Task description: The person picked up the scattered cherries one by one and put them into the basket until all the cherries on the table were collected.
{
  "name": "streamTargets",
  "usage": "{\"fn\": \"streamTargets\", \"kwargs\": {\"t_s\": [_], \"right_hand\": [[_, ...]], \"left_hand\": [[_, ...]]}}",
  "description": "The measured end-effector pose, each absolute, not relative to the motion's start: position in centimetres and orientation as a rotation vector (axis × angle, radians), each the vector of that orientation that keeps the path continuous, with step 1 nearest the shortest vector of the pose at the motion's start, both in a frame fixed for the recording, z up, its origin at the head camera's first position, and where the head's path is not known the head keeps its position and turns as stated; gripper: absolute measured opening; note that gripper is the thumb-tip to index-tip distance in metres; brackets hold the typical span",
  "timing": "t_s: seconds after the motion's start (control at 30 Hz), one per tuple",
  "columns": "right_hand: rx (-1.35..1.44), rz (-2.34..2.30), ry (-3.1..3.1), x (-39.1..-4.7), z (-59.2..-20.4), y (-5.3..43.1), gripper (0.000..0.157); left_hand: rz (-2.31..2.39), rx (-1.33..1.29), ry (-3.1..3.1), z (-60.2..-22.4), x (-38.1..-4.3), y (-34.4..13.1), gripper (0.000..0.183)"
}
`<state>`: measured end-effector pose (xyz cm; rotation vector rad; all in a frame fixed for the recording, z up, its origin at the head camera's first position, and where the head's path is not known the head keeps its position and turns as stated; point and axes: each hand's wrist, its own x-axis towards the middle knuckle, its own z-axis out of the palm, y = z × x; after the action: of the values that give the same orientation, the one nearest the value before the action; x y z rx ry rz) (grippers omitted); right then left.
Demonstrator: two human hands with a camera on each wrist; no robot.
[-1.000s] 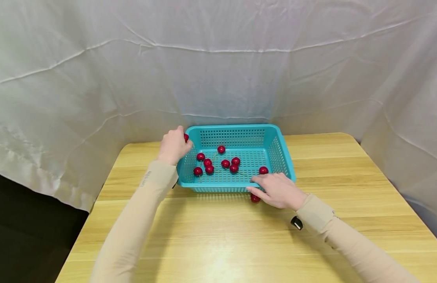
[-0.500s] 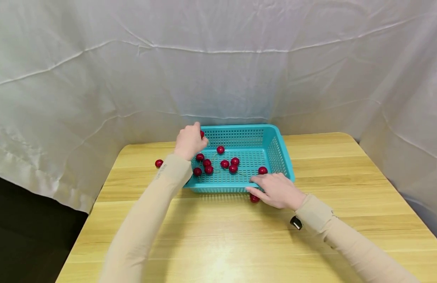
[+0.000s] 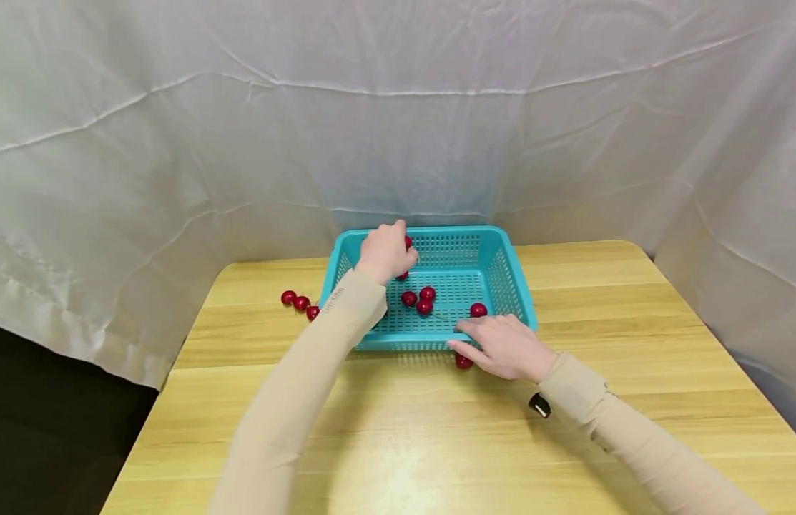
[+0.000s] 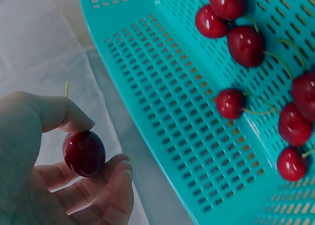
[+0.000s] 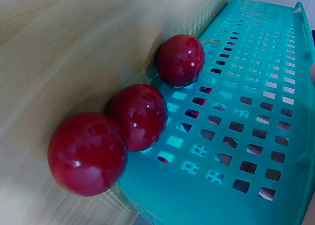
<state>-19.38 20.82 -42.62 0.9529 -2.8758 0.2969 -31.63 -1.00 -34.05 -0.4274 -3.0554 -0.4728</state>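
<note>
the left hand (image 3: 383,253) pinches one cherry (image 4: 83,154) between thumb and fingers near the far side of the basket (image 3: 430,337), while the right hand (image 3: 505,346) grips its near right edge. the work looks partway: several cherries (image 3: 425,307) lie inside, others on the tabletop (image 3: 603,329) at left and just outside the near side.

Basket (image 3: 410,337): on the table (image 3: 597,307), clock centre seen in the head view, curtain (image 3: 398,143) behind at 12.
Left hand (image 3: 385,252): above the basket toward 10.
Held cherry (image 4: 83,153): between its thumb and fingers, toward 11.
Right hand (image 3: 503,347): across the near rim at 4, thumb outside.
Trio inside (image 3: 425,307): on the basket floor, just below centre.
Lone cherry (image 3: 478,310): in the basket, toward 4.
Outer cherry (image 3: 463,360): outside the near wall at 5.
Table cherries (image 3: 301,303): three in a row at 9, outside the basket.
</note>
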Motion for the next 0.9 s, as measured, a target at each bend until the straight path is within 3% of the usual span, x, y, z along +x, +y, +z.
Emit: {"fn": "streamTargets", "kwargs": {"t_s": [0.23, 0.9], "right_hand": [[0.957, 0.298, -2.882, -19.3, -42.5, 20.8, 0.033], [0.962, 0.294, -2.881, -19.2, -42.6, 20.4, 0.041]], "left_hand": [[-0.409, -0.467, -3.079, -34.2, -32.0, 0.1, 0.038], [-0.198, -0.541, -3.279, -36.2, -33.0, -0.9, 0.022]]}}
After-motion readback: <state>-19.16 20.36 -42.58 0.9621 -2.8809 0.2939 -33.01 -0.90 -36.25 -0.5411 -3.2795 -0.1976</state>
